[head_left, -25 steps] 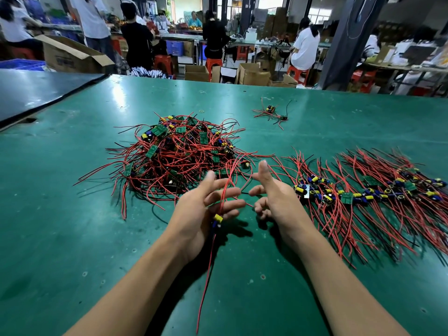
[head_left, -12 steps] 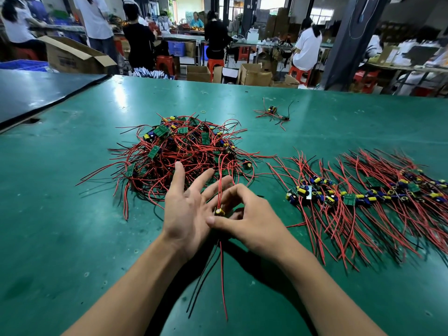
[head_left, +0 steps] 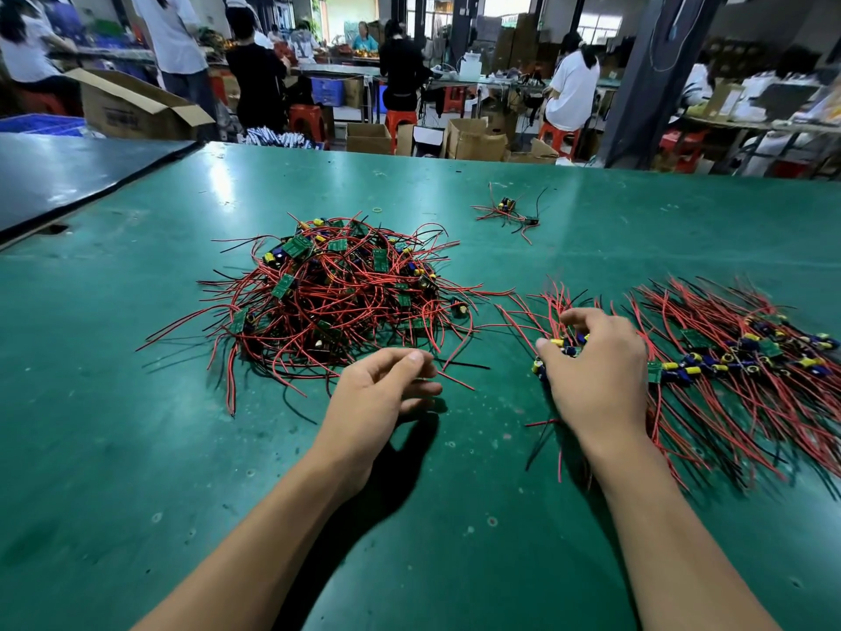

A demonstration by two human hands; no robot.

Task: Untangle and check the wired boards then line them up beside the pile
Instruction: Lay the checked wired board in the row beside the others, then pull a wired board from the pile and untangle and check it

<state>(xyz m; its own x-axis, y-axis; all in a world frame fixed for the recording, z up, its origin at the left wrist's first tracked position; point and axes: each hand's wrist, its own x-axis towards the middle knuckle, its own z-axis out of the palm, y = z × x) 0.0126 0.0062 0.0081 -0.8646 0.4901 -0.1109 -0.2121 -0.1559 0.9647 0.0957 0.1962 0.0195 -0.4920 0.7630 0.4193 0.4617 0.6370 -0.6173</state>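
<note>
Green table (head_left: 136,448): tangled pile (head_left: 327,293) of red-wired boards sat left of centre. The sorted row (head_left: 737,352) lay to its right, a little apart. Right hand (head_left: 596,375) was at the row's left end, thumb and fingers curled onto a wired board (head_left: 566,346) there. Left hand (head_left: 377,398) hung at the pile's near edge, fingers loosely curled, holding nothing. One stray board (head_left: 507,207) lay farther back, well apart.

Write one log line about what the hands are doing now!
left hand: loosely curled, empty, beside pile | right hand: grips wired board at left end of row | step: lining up
</note>
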